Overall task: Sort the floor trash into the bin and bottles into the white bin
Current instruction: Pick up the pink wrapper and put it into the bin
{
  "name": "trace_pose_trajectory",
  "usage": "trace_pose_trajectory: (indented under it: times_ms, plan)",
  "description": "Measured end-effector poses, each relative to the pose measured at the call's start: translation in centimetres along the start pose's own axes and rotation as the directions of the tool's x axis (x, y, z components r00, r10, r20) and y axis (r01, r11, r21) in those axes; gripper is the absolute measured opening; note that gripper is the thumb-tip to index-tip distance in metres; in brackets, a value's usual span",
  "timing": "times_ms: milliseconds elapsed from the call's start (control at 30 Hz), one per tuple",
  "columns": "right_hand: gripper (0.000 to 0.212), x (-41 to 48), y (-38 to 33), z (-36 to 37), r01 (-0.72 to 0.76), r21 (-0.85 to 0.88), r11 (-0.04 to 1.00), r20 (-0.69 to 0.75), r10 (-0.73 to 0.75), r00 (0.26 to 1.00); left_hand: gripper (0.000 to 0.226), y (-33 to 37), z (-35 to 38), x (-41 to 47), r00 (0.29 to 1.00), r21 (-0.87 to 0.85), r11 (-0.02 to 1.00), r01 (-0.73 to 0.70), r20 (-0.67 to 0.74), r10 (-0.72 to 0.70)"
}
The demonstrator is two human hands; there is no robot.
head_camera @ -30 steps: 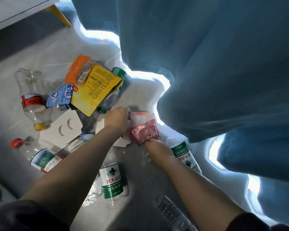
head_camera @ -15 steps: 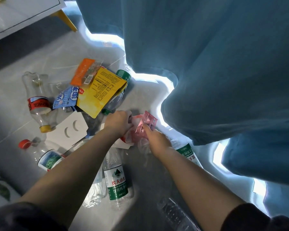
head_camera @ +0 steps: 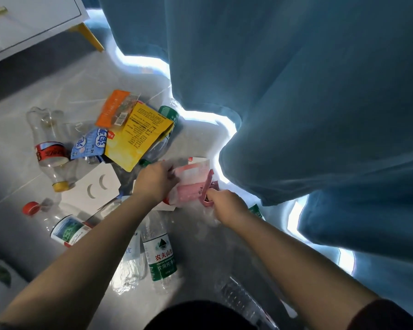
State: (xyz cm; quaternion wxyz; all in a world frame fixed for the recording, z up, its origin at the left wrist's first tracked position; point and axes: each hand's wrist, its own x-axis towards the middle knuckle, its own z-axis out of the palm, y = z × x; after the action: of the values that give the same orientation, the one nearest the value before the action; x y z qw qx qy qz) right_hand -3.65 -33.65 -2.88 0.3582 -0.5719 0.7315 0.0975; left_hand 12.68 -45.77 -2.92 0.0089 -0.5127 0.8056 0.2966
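Observation:
My left hand (head_camera: 155, 183) grips a pale pink-and-white wrapper (head_camera: 193, 173) just above the floor. My right hand (head_camera: 225, 206) pinches a darker pink wrapper (head_camera: 206, 186) beside it, and the two wrappers touch. Around them lie a yellow packet (head_camera: 136, 139), an orange packet (head_camera: 113, 108), a blue packet (head_camera: 91, 144) and a white card with two crescent cut-outs (head_camera: 93, 189). Clear plastic bottles lie scattered: a green-labelled one (head_camera: 161, 256), a red-labelled one (head_camera: 49, 148), a red-capped one (head_camera: 60, 225) and a green-labelled one under the yellow packet (head_camera: 165, 129). No bin is in view.
A blue curtain (head_camera: 308, 103) hangs close on the right, its hem brushing the floor by my right hand. A white cabinet on a yellow leg (head_camera: 34, 22) stands at the top left. Another clear bottle (head_camera: 241, 298) lies by my right forearm.
My right hand has lifted the darker pink wrapper off the floor and turned it upright beside the pale wrapper in my left hand. The view has dropped closer to the floor.

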Motion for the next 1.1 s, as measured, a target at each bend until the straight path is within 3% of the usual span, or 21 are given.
trace_pose_trajectory:
  times_ms: [133, 200, 267, 367, 533, 667, 800, 1000, 1100]
  plan:
    - [0.023, -3.8, 0.2, -4.0, 0.041, 0.026, 0.999, 0.039, -0.042, 0.998, 0.027, 0.6, -2.1, -2.3, 1.000, -0.090, 0.996, -0.004, 0.003, 0.005]
    - [0.032, -6.1, 0.1, -6.6, 0.077, 0.034, 0.996, 0.036, -0.078, 0.996, 0.025, 1.6, -4.0, -3.0, 0.999, -0.120, 0.992, -0.041, -0.006, 0.041]
    - [0.032, -8.4, -0.2, -9.6, 0.138, 0.002, 0.990, -0.003, -0.138, 0.990, 0.028, 2.9, -6.1, -3.6, 0.994, -0.151, 0.983, -0.104, -0.032, 0.100]
    - [0.014, -12.0, -1.1, -14.4, 0.235, -0.081, 0.969, -0.068, -0.241, 0.968, 0.032, 4.8, -9.1, -4.1, 0.976, -0.152, 0.964, -0.219, -0.052, 0.213]
    - [0.017, -18.4, -2.7, -20.0, 0.261, -0.207, 0.943, -0.138, -0.293, 0.946, 0.049, 8.2, -13.8, -5.7, 0.914, -0.140, 0.905, -0.402, -0.122, 0.387]
    - [0.025, -23.6, -2.4, -21.6, 0.207, -0.219, 0.953, -0.214, -0.254, 0.943, 0.050, 10.1, -16.6, -6.1, 0.818, -0.035, 0.818, -0.574, -0.084, 0.570]
    - [0.027, -28.7, 0.0, -21.5, 0.078, -0.163, 0.983, -0.333, -0.129, 0.934, 0.024, 12.9, -18.3, -6.0, 0.693, 0.051, 0.691, -0.721, 0.020, 0.721]
    - [0.030, -35.2, 2.9, -19.3, -0.094, -0.133, 0.987, -0.449, 0.025, 0.893, 0.019, 20.2, -18.3, -8.0, 0.489, 0.010, 0.492, -0.871, 0.120, 0.864]
    - [0.027, -39.3, 5.4, -17.6, -0.159, -0.029, 0.987, -0.520, 0.121, 0.846, 0.018, 24.4, -16.9, -10.2, 0.384, -0.027, 0.391, -0.920, 0.133, 0.914]
